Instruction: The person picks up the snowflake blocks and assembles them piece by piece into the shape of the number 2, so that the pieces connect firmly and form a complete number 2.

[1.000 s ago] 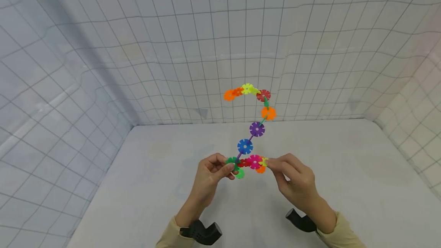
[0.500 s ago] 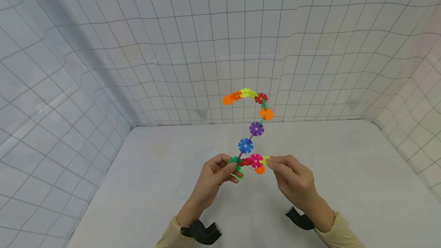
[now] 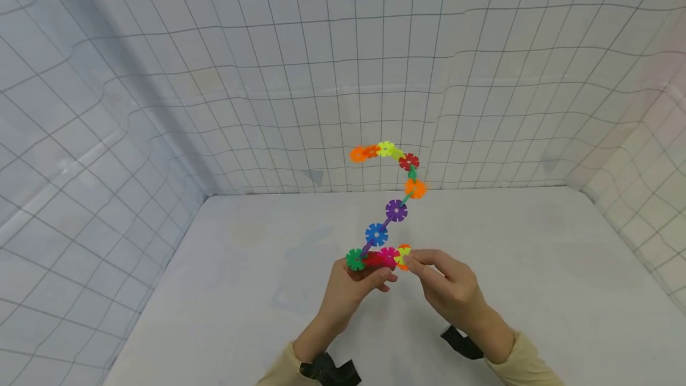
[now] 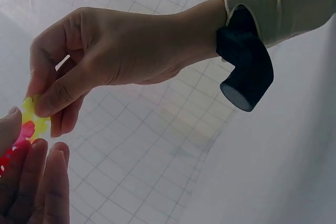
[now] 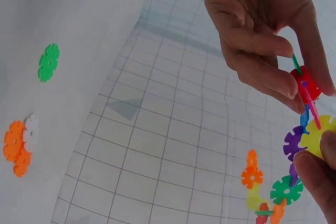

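One chain of slotted discs (image 3: 396, 211) is held above the tabletop (image 3: 241, 290), its far end curving to the left. At its near end, the right hand (image 3: 452, 288) pinches a yellow disc (image 5: 314, 139) with thumb and fingers, beside a pink disc (image 3: 388, 257). The left hand (image 3: 348, 290) grips a red disc (image 5: 311, 77), left of the pink one. I judge the step in hand is fitting yellow to pink; whether their slots are fully joined, I cannot tell. The next move probably calls for aligned slots and a gentle push against the left hand's support. Farther out, loose green (image 5: 49, 63), white (image 5: 31, 132) and orange discs (image 5: 13, 141) lie on the tabletop.
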{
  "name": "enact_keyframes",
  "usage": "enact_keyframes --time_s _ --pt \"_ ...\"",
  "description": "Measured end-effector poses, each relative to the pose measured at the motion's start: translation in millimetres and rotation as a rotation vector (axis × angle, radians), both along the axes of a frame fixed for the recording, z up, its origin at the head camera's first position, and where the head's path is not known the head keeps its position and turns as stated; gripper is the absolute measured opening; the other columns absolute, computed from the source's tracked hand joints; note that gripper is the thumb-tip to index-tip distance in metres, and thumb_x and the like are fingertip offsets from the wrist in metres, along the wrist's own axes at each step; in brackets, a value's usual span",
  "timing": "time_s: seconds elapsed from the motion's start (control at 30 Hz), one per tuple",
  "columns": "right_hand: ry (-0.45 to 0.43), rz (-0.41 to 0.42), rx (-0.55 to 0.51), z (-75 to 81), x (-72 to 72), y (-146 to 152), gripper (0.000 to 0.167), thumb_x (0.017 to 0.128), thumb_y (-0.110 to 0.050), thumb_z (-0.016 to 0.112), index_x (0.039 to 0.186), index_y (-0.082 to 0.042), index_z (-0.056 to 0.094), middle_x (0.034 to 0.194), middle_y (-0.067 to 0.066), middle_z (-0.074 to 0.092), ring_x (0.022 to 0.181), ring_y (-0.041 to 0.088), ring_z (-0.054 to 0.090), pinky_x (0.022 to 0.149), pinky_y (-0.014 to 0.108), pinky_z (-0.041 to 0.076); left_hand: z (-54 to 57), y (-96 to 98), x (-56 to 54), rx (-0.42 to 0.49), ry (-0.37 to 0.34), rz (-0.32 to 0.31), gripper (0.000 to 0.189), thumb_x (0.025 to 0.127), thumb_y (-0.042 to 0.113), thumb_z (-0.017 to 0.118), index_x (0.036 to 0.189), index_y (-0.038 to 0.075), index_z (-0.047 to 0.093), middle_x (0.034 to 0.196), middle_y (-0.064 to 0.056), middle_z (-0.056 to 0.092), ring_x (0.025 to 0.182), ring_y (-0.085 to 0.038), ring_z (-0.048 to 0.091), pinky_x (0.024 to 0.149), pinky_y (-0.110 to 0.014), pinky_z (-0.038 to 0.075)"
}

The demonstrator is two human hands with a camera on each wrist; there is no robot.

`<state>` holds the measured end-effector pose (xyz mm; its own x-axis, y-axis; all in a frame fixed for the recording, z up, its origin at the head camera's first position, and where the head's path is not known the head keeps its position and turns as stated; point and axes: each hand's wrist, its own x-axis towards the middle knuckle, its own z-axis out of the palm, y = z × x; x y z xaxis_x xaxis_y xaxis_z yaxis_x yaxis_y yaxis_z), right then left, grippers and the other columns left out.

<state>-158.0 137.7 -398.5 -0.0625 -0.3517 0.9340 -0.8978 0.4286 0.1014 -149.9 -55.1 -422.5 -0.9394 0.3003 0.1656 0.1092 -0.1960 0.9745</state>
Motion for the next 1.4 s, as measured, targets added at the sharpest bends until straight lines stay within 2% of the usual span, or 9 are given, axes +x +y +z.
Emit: enact_keyframes --time_s 0.17,0.33,0.7,0.8,0.9,1.03,1.17,1.27,1.4 --pt "0.029 0.057 0.006 0.1 0.2 -5.0 0.023 0.096 0.001 0.050 0.089 0.006 0.071 0.078 0.013 0.062 0.064 0.022 0.063 0.056 0.028 0.054 2.6 3.2 3.7 0.004 -0.041 0.053 0.026 0.089 0.014 0.069 0.103 -0.007 0.068 0.087 -0.016 0.070 0.081 -0.031 0.068 0.070 -0.037 0.055" --pt "0.012 0.046 0.012 -0.7 0.6 -5.9 0.023 0.097 -0.001 0.050 0.089 0.005 0.071 0.079 0.013 0.063 0.064 0.023 0.064 0.056 0.028 0.054 3.6 4.1 4.5 0.050 -0.098 0.082 0.026 0.088 0.013 0.069 0.101 -0.010 0.068 0.087 -0.016 0.070 0.078 -0.024 0.069 0.067 -0.034 0.055" --pt "-0.213 0.075 -0.033 -7.1 -7.4 -4.8 0.021 0.098 -0.015 0.054 0.099 0.003 0.067 0.091 0.011 0.062 0.072 0.020 0.064 0.061 0.021 0.052 1.9 -0.9 -2.3 0.065 -0.023 0.166 0.022 0.086 0.011 0.071 0.097 -0.008 0.070 0.082 -0.017 0.070 0.072 -0.022 0.067 0.056 -0.026 0.051" --pt "-0.335 0.071 -0.072 -14.4 -15.1 -1.4 0.023 0.096 -0.018 0.058 0.105 0.001 0.066 0.095 0.009 0.063 0.077 0.019 0.065 0.065 0.023 0.053 3.0 -4.5 -5.0 0.051 -0.016 0.202 0.022 0.086 0.012 0.071 0.098 -0.007 0.070 0.082 -0.017 0.069 0.071 -0.023 0.067 0.056 -0.025 0.050" --pt "-0.530 0.050 -0.063 -27.4 -24.1 1.2 0.019 0.090 -0.012 0.067 0.105 -0.002 0.066 0.095 0.003 0.063 0.079 0.015 0.064 0.065 0.025 0.054 4.2 -8.0 -6.9 0.044 -0.010 0.225 0.022 0.087 0.012 0.070 0.099 -0.006 0.070 0.082 -0.014 0.070 0.070 -0.022 0.066 0.056 -0.024 0.049" --pt "-0.820 -0.085 0.090 -49.2 -32.6 -4.7 0.019 0.081 -0.008 0.075 0.099 -0.007 0.068 0.093 -0.002 0.064 0.082 0.014 0.063 0.067 0.029 0.054 5.3 -11.1 -7.5 0.057 -0.006 0.226 0.021 0.088 0.012 0.069 0.098 -0.006 0.069 0.081 -0.010 0.070 0.070 -0.019 0.065 0.056 -0.023 0.048" --pt "-1.022 -0.177 0.275 -67.1 -38.6 -20.2 0.020 0.082 -0.020 0.076 0.099 -0.010 0.071 0.094 0.000 0.065 0.087 0.018 0.062 0.071 0.033 0.052 6.3 -12.3 -6.2 0.088 0.007 0.217 0.021 0.088 0.009 0.069 0.099 -0.009 0.069 0.081 -0.016 0.069 0.071 -0.017 0.064 0.055 -0.022 0.047" --pt "-1.076 -0.206 0.358 -77.3 -43.4 -33.0 0.023 0.081 -0.025 0.077 0.100 -0.013 0.071 0.094 0.001 0.064 0.090 0.020 0.058 0.072 0.034 0.051 7.2 -13.1 -5.3 0.113 0.018 0.212 0.023 0.088 0.008 0.068 0.098 -0.013 0.067 0.080 -0.017 0.069 0.071 -0.016 0.064 0.054 -0.022 0.046" --pt "-1.060 -0.262 0.439 -86.7 -48.8 -44.8 0.029 0.077 -0.032 0.079 0.100 -0.017 0.069 0.087 -0.001 0.058 0.089 0.019 0.052 0.067 0.032 0.048 8.6 -14.2 -4.7 0.145 0.017 0.210 0.023 0.088 0.006 0.067 0.097 -0.016 0.065 0.078 -0.011 0.070 0.070 -0.015 0.064 0.054 -0.022 0.045"
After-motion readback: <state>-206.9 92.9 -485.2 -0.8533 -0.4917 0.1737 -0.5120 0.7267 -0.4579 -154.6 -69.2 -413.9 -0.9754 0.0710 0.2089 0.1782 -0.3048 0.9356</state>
